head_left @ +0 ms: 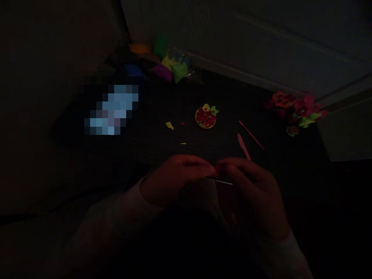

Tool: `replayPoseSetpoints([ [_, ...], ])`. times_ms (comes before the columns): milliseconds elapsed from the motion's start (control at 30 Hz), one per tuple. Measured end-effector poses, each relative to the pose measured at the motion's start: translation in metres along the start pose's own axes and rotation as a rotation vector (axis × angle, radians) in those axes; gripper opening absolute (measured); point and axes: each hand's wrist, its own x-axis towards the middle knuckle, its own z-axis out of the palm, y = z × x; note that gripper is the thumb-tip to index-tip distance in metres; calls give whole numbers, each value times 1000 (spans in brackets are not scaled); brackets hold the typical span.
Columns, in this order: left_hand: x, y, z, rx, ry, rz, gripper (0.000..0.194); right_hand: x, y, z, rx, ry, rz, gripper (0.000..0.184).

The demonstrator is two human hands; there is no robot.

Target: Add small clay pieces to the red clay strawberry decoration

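dark table bears a basket [198, 123] holding red pieces [206, 118].

Light: very dim here, deep shadow swallowing the edges; a pixelated pale-blue patch [116, 106] glows brightest, over on the left.
Table: dark top [162, 91], fine grain lines running across it, right up by the wall.
Wall: dull grey surface [261, 54] behind the table, and there's a long raised strip [290, 38] slanting down to the right.
Left side: a murky brown surface [35, 77], wall or floor, too dark to call.
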Motion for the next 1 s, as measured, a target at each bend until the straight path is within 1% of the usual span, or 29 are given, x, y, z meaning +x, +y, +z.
replayPoseSetpoints([
  [67, 0, 0, 1, -23, 6, -1, 7, 1, 0, 0, 45, 14, 36, 8],
  [133, 1, 0, 1, -17, 9, 10, 7, 1, 0, 0, 27, 19, 45, 7],
  [200, 1, 0, 2, 0, 14, 22, 6, 3, -1, 0, -25, 10, 24, 5],
  [367, 4, 1, 1, 41, 39, 5, 7, 7, -3, -4, -142, -27, -42, 3],
  [467, 6, 4, 0, 134, 43, 22, 9, 12, -4, -8, -204, -55, -50, 4],
  [567, 10, 13, 0, 259, 42, 9, 11, 20, -6, -13, -275, -108, -68, 5],
  [700, 18, 29, 3, 407, 22, 13, 12, 36, -13, -24, -378, -174, -144, 5],
  [767, 25, 35, 4, 483, 36, 44, 14, 48, -14, -32, -432, -205, -199, 5],
  [800, 28, 38, 4, 535, 70, 77, 16, 57, -14, -37, -457, -210, -224, 5],
  [833, 32, 40, 3, 608, 129, 137, 17, 66, -12, -41, -477, -208, -245, 5],
  [867, 36, 41, 2, 710, 211, 232, 17, 76, -9, -45, -493, -197, -261, 5],
  [967, 49, 42, -2, 1167, 481, 628, 15, 105, 5, -54, -508, -173, -271, 8],
  [1000, 54, 41, -4, 1323, 537, 740, 15, 113, 10, -54, -511, -170, -266, 9],
])
